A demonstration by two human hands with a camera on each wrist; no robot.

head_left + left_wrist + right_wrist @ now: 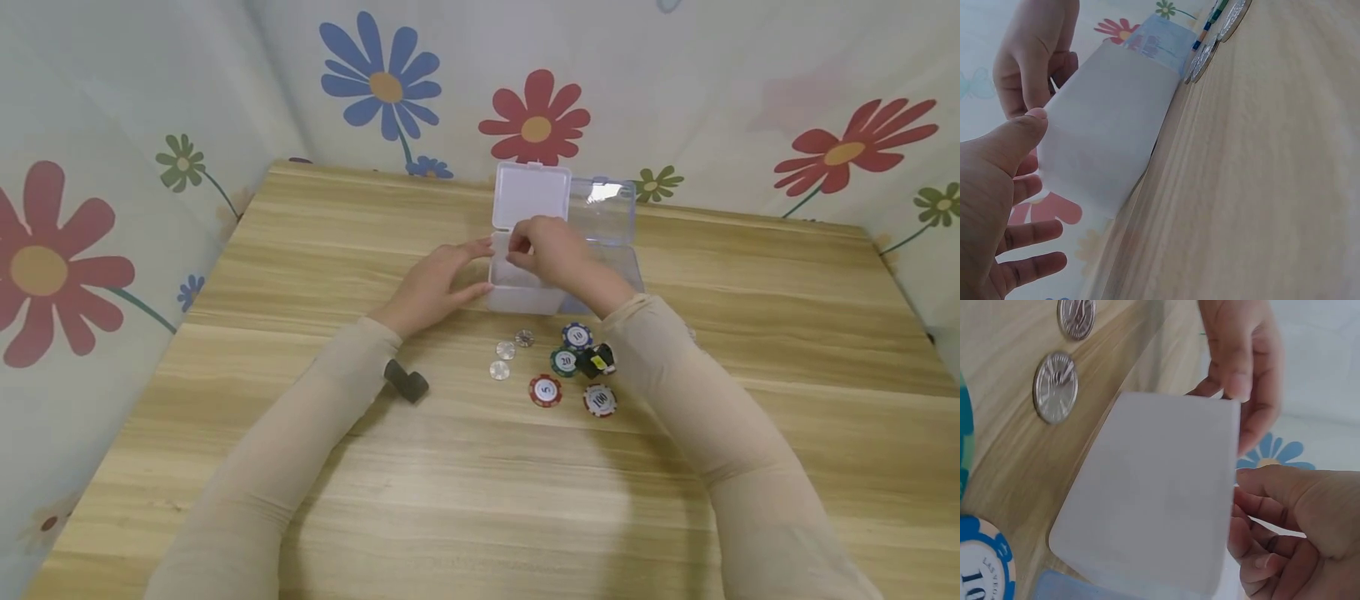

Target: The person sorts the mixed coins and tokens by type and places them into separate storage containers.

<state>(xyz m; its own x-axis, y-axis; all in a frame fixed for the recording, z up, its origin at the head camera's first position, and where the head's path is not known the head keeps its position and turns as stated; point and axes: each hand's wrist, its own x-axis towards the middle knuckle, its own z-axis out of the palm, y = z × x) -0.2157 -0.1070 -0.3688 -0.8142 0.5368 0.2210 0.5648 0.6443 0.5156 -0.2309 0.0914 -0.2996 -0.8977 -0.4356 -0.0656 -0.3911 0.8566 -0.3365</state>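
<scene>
A white plastic box (517, 298) stands at the back of the table with its lid (532, 193) raised. My left hand (433, 285) holds the box's left side, thumb at the front corner (1032, 119) and index finger toward the back. Over the open box, my right hand (551, 252) reaches in with bent fingers; the box wall partly hides them in the right wrist view (1279, 537), and anything between the fingertips cannot be made out. Three silver coins (506, 350) lie in front of the box.
A clear bluish box (618, 265) with its lid up stands against the white box's right side. Several poker chips lie nearer: blue 10 (577, 336), green 20 (566, 361), red 5 (545, 390), white-and-red 100 (600, 400). Flowered cloth (450, 50) hangs behind the table.
</scene>
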